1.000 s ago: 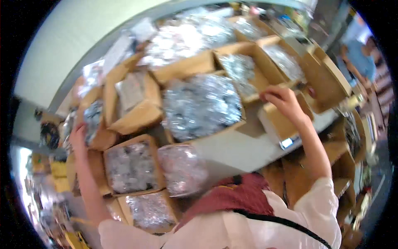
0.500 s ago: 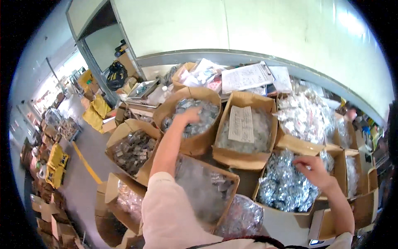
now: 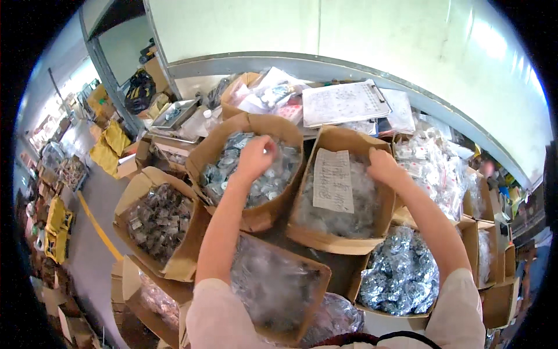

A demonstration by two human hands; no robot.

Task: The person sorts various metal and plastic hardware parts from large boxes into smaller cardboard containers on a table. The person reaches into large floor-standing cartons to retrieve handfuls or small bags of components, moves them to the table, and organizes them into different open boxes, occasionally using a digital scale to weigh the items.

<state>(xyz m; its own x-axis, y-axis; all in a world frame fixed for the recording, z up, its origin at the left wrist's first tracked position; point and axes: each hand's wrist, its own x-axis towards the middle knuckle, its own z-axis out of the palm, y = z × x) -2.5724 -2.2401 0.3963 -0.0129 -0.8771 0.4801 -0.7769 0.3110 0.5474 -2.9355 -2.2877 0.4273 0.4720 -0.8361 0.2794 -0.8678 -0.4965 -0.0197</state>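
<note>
My left hand (image 3: 256,160) is over a rounded cardboard carton (image 3: 264,221) filled with small metal pieces in clear bags (image 3: 276,180). Its fingers are curled together near a small shiny spot, too little to name. At the right rim of a second cardboard box (image 3: 331,241), my right hand (image 3: 385,168) has bent, closed fingers; what they hold, if anything, is hidden. Inside that box a handwritten paper sheet (image 3: 333,180) lies on grey, cloudy plastic bags (image 3: 363,203).
Close by stand a box of dark metal parts (image 3: 160,221), a box under cloudy plastic (image 3: 270,285) and a box of shiny bluish bags (image 3: 398,273). White bags (image 3: 433,174) fill one at right. A clipboard (image 3: 346,104) lies behind, along the wall (image 3: 378,35).
My right hand has moved from the shiny bluish bags up to the rim of the box with the paper sheet. My left hand has curled its fingers above the metal pieces. The view has shifted.
</note>
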